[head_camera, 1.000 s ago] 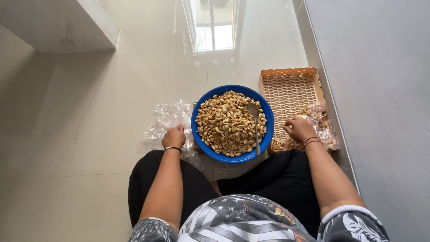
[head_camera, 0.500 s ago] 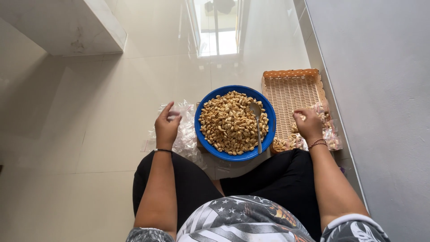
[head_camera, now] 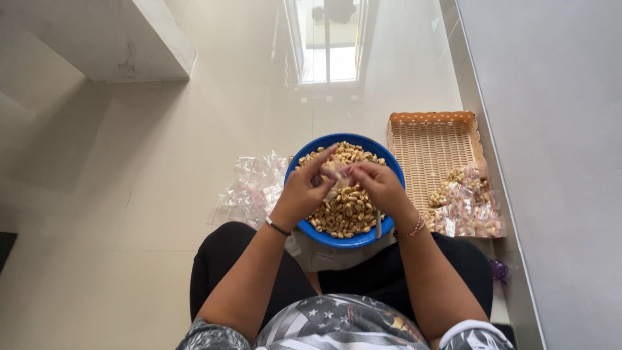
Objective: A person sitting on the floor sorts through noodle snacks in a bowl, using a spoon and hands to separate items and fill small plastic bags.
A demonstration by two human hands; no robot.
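Both hands, left [head_camera: 303, 192] and right [head_camera: 379, 185], grip pinched shut on small clear crinkly bag [head_camera: 335, 174] over round blue bowl [head_camera: 345, 189] of peanuts; bag contents hard to make out.

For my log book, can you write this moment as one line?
left hand, right hand: together hold small clear bag | over blue bowl of peanuts

The glossy cream tiled floor [head_camera: 129, 194] carries a blue bowl [head_camera: 304, 161], a woven tray [head_camera: 431, 146] and clear packets [head_camera: 253, 188].
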